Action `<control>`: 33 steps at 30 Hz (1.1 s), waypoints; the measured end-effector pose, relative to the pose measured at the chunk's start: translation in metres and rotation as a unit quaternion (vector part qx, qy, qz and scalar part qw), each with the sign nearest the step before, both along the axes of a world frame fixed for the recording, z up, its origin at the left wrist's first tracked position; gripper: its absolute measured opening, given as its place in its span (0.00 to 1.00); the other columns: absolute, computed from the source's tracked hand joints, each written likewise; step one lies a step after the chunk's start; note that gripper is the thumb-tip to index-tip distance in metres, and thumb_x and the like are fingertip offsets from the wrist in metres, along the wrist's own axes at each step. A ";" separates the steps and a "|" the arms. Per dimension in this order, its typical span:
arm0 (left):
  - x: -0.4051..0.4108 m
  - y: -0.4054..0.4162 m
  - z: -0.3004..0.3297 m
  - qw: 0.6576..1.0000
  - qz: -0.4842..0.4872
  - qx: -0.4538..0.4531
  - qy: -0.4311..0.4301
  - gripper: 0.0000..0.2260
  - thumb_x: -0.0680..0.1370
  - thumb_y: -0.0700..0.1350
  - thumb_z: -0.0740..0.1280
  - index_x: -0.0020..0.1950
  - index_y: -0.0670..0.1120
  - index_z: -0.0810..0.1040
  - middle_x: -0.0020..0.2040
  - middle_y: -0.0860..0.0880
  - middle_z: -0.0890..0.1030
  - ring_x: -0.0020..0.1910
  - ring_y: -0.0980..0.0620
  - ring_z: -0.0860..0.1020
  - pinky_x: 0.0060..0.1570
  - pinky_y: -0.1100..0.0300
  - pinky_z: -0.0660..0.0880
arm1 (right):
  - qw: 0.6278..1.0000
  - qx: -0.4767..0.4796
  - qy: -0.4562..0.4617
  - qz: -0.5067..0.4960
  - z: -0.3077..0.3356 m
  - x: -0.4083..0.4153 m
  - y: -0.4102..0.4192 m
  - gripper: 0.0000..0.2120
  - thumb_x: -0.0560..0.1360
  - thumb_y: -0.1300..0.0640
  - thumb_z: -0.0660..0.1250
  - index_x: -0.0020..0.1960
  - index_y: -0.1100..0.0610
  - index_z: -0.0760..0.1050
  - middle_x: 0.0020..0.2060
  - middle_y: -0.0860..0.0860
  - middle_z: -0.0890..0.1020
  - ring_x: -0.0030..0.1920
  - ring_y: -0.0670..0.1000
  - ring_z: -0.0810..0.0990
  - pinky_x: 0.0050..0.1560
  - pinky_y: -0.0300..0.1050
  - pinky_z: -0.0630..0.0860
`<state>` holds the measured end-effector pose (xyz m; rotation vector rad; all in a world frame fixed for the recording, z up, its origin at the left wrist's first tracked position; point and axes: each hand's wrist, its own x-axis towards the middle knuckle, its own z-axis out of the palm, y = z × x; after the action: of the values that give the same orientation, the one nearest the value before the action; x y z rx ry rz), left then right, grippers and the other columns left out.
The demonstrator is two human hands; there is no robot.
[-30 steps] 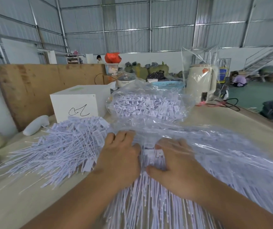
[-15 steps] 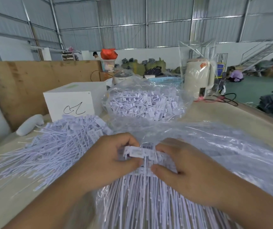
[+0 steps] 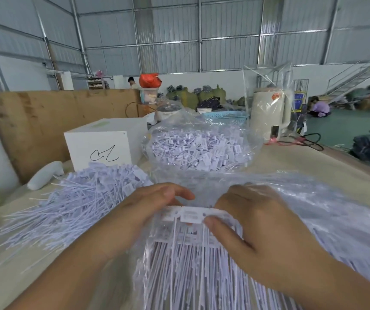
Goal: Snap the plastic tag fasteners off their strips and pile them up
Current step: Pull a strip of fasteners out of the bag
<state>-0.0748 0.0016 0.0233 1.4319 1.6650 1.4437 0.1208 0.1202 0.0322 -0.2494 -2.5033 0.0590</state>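
over bagged bundle, left hand (image 3: 143, 211) and right hand (image 3: 253, 222) pinch fastener strip (image 3: 190, 214); tag print unreadable.

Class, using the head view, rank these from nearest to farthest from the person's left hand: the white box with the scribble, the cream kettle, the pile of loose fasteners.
From the left hand:
1. Pile of loose fasteners, just left.
2. White box, behind the pile.
3. Cream kettle, far back right.
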 end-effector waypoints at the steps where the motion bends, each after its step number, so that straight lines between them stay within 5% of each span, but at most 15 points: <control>1: -0.001 0.003 -0.001 1.000 0.024 -0.016 0.005 0.27 0.68 0.74 0.62 0.51 0.56 0.83 0.48 0.47 0.85 0.52 0.49 0.82 0.53 0.54 0.73 | 1.000 -0.006 -0.007 0.010 0.000 0.001 0.001 0.19 0.77 0.38 0.50 0.42 0.49 0.72 0.34 0.43 0.69 0.36 0.47 0.70 0.39 0.46 0.68; 5: -0.003 0.008 -0.008 0.978 0.156 -0.039 0.133 0.18 0.79 0.63 0.55 0.49 0.57 0.82 0.49 0.58 0.84 0.57 0.58 0.79 0.51 0.53 0.74 | 0.992 -0.039 -0.102 0.064 0.000 0.007 0.001 0.15 0.78 0.35 0.50 0.58 0.41 0.64 0.45 0.41 0.71 0.42 0.43 0.72 0.42 0.45 0.72; 7: 0.003 -0.001 -0.012 0.973 0.156 0.006 0.168 0.17 0.76 0.68 0.57 0.51 0.61 0.80 0.47 0.59 0.84 0.48 0.57 0.82 0.45 0.53 0.77 | 0.990 -0.019 -0.125 0.066 0.002 0.009 -0.001 0.17 0.79 0.36 0.53 0.65 0.37 0.56 0.51 0.40 0.72 0.45 0.45 0.74 0.44 0.45 0.73; 9: 0.009 -0.005 -0.011 0.982 0.130 0.034 0.130 0.12 0.74 0.65 0.65 0.50 0.60 0.80 0.40 0.52 0.84 0.33 0.48 0.80 0.32 0.58 0.75 | 0.993 0.002 -0.103 0.049 0.005 0.009 -0.003 0.16 0.80 0.37 0.51 0.66 0.38 0.58 0.49 0.41 0.73 0.45 0.46 0.75 0.42 0.46 0.74; 12: 0.014 -0.001 -0.005 0.984 0.100 0.086 0.123 0.11 0.74 0.60 0.66 0.49 0.57 0.82 0.36 0.49 0.81 0.32 0.56 0.77 0.37 0.61 0.73 | 0.999 0.024 -0.034 0.017 0.006 0.008 -0.001 0.15 0.80 0.42 0.53 0.60 0.47 0.73 0.42 0.45 0.76 0.37 0.49 0.77 0.32 0.45 0.73; 17: 0.020 -0.006 0.004 0.985 0.000 0.170 -0.005 0.13 0.69 0.53 0.73 0.50 0.50 0.83 0.40 0.45 0.84 0.41 0.49 0.83 0.45 0.63 0.78 | 0.999 0.009 0.037 -0.018 0.008 0.010 0.006 0.17 0.81 0.48 0.52 0.52 0.53 0.78 0.35 0.47 0.77 0.32 0.52 0.76 0.30 0.47 0.73; 22: 0.031 -0.001 0.004 0.983 -0.039 0.156 -0.090 0.17 0.61 0.52 0.81 0.47 0.49 0.85 0.40 0.48 0.84 0.39 0.52 0.83 0.42 0.62 0.79 | 0.999 -0.004 -0.037 0.035 0.000 0.005 0.001 0.13 0.80 0.46 0.50 0.51 0.48 0.72 0.35 0.45 0.73 0.35 0.49 0.74 0.34 0.50 0.73; 29: 0.034 0.006 -0.001 0.986 0.055 0.151 -0.035 0.06 0.67 0.54 0.71 0.40 0.53 0.83 0.34 0.57 0.78 0.35 0.61 0.75 0.39 0.71 0.73 | 0.995 -0.075 -0.017 0.065 -0.012 -0.003 0.000 0.14 0.80 0.40 0.48 0.58 0.43 0.68 0.33 0.45 0.73 0.34 0.45 0.74 0.33 0.41 0.70; 33: 0.035 0.006 0.003 0.976 0.048 0.175 -0.117 0.05 0.70 0.53 0.73 0.37 0.52 0.81 0.34 0.54 0.77 0.35 0.57 0.74 0.38 0.68 0.73 | 0.981 -0.184 0.020 0.055 -0.003 0.006 0.007 0.17 0.77 0.34 0.45 0.46 0.42 0.67 0.32 0.45 0.77 0.30 0.43 0.74 0.30 0.40 0.68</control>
<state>-0.0403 0.0074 0.0258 1.3052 1.3970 1.9552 0.1270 0.1267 0.0293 -0.2576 -2.4494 0.5703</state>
